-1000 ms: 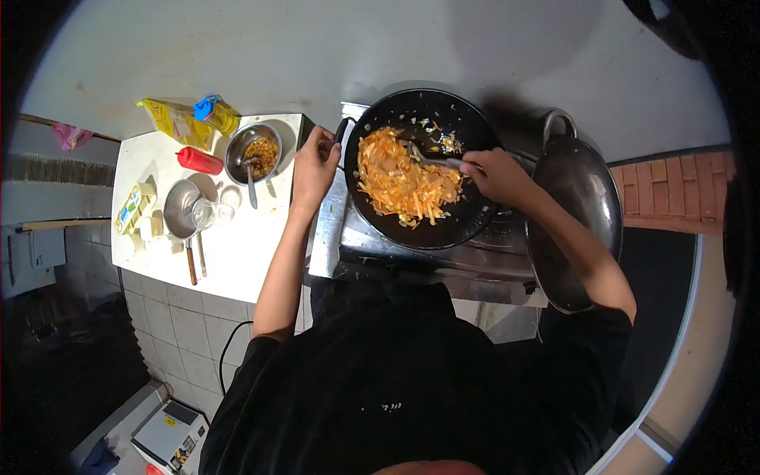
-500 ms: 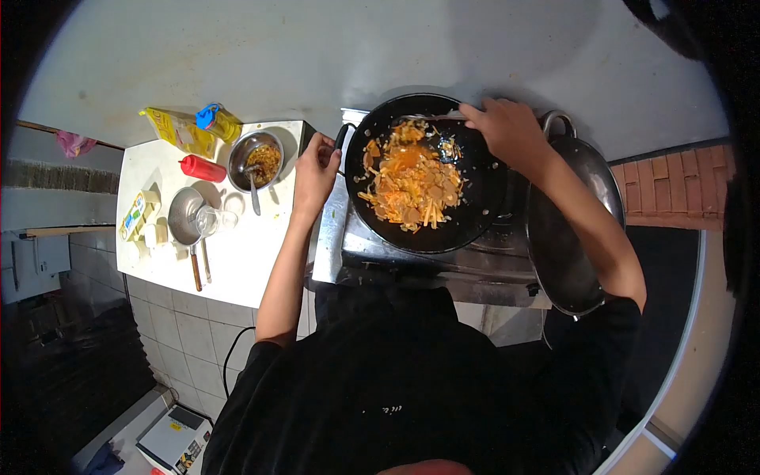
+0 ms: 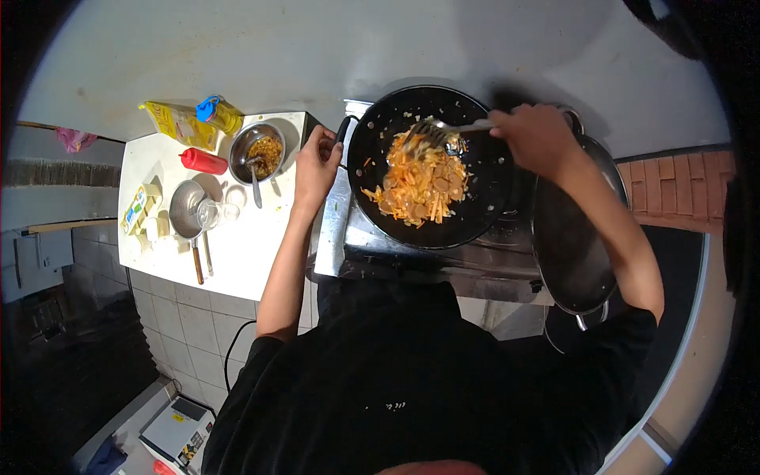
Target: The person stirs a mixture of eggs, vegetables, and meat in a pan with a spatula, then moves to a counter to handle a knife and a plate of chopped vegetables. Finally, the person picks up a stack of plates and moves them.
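A black wok (image 3: 475, 214) sits on the stove, holding a mix of shredded orange vegetables and round brown slices (image 3: 423, 190). My left hand (image 3: 318, 162) is closed around the wok's black side handle (image 3: 343, 129). Over the far right side of the wok, my right hand (image 3: 532, 134) grips the handle of a slotted metal spatula (image 3: 431, 131). Its slotted head is down in the food's upper edge, partly covered by it.
A second large pan (image 3: 574, 237) stands right of the wok on the stove (image 3: 443, 265). On the white table (image 3: 245, 261) at left are a steel bowl (image 3: 235, 162) with a spoon, a red squeeze bottle (image 3: 203, 161), a small saucepan (image 3: 184, 210) and a blue-capped bottle (image 3: 220, 116).
My right hand has shifted right, and the spatula's slotted head now shows in the food. The food is gathered closer together. My left hand stays on the wok handle.
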A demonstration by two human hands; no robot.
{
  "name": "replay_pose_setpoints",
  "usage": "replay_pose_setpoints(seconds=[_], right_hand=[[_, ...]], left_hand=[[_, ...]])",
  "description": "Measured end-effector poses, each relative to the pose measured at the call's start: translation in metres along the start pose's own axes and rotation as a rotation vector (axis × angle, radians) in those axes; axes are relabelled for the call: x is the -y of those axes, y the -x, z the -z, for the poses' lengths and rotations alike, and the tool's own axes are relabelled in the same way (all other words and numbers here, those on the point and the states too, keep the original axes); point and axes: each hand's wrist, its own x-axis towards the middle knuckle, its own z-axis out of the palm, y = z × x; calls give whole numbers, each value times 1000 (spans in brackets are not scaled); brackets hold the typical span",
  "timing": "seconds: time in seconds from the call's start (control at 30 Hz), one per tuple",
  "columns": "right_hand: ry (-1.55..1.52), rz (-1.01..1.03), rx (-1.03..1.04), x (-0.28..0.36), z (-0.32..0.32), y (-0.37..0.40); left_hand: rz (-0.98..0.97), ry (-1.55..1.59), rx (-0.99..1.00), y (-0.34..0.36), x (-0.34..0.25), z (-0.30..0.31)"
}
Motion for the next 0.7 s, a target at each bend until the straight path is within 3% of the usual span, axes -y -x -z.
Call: replay_pose_setpoints(seconds=[0.1, 0.23, 0.33, 0.37, 0.4, 0.5, 0.63, 0.7], right_hand=[[84, -221, 68, -6, 8, 0], [122, -229, 115, 2, -22, -3], [-59, -331, 197, 19, -62, -4], [-275, -309, 149, 21, -81, 1], [-488, -283, 97, 24, -84, 4], [-719, -259, 98, 31, -70, 21], [-479, -240, -5, 47, -29, 47], [-368, -291, 138, 52, -11, 55]], left_hand=[[3, 10, 5, -1, -1, -1], [-24, 32, -10, 0, -2, -2], [-28, 2, -13, 0, -5, -1], [-27, 2, -14, 0, -4, -1], [-19, 7, -11, 0, -2, -1], [-18, 17, -13, -2, 1, -1], [-36, -3, -30, -2, 2, -1], [-36, 2, -30, -2, 3, -2]])
